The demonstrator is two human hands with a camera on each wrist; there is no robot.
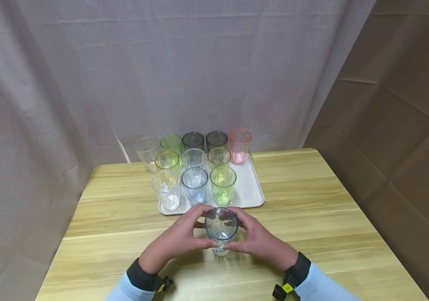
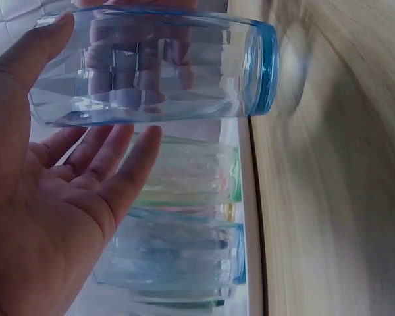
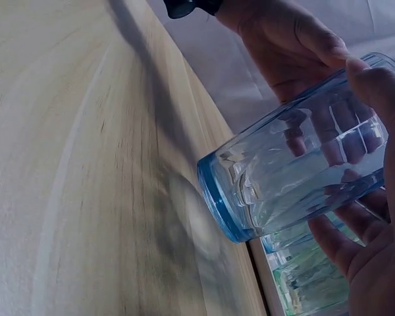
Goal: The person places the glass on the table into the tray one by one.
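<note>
A clear tumbler with a bluish tint (image 1: 221,236) stands upright between both hands in front of the tray, its thick blue base (image 3: 218,201) close over the tabletop. From the left side, my left hand (image 1: 184,229) grips it, thumb on the near side and fingers toward the far side. My right hand (image 1: 254,234) holds the opposite side the same way, with the two thumbs almost meeting. Nearest beyond the hands are a blue tumbler (image 1: 195,184) and a green tumbler (image 1: 223,186) on the tray.
A white tray (image 1: 250,192) bears several tumblers in rows, among them a pink one (image 1: 239,146) at back right and a clear one (image 1: 166,190) at front left. Another clear tumbler (image 1: 147,152) is at the back left. Grey cloth (image 1: 214,75) hangs behind the wooden table (image 1: 312,217).
</note>
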